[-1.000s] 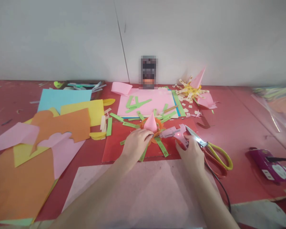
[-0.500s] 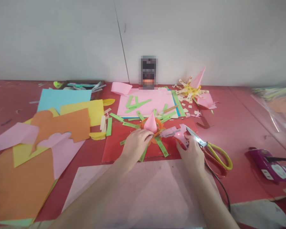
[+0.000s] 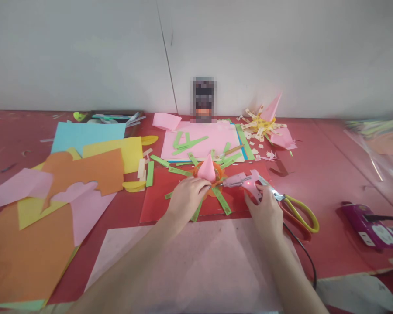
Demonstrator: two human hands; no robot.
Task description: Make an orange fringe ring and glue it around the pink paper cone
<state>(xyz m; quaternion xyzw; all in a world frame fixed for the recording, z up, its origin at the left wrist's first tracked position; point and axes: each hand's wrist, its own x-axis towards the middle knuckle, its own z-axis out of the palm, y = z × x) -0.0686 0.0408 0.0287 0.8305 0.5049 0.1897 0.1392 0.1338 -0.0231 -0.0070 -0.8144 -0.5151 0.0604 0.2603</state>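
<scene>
My right hand [image 3: 266, 210] is closed around the handle of a pink hot glue gun [image 3: 240, 180], its nozzle pointing left with the tip close to my left fingertips. My left hand [image 3: 189, 194] has its fingers pinched at the base of a paper figure; what they grip there is mostly hidden. The figure has a pink paper cone [image 3: 206, 169] inside an orange ring, with patterned green strips [image 3: 222, 200] fanning outward. It rests on a red sheet [image 3: 242, 205]. Scissors [image 3: 301, 213] with yellow and red handles lie just beyond my right hand.
Coloured paper sheets [image 3: 22, 244] overlap on the left. Behind the figure are a pink sheet stack [image 3: 199, 146] and a pencil [image 3: 234, 150]. A similar yellow figure [image 3: 263, 123] stands back right. The gun's cord [image 3: 306, 253] trails near a purple power strip [image 3: 373, 229].
The glue gun and my right hand have shifted slightly to the right, drawing the nozzle a little away from the figure. My left hand stays in place.
</scene>
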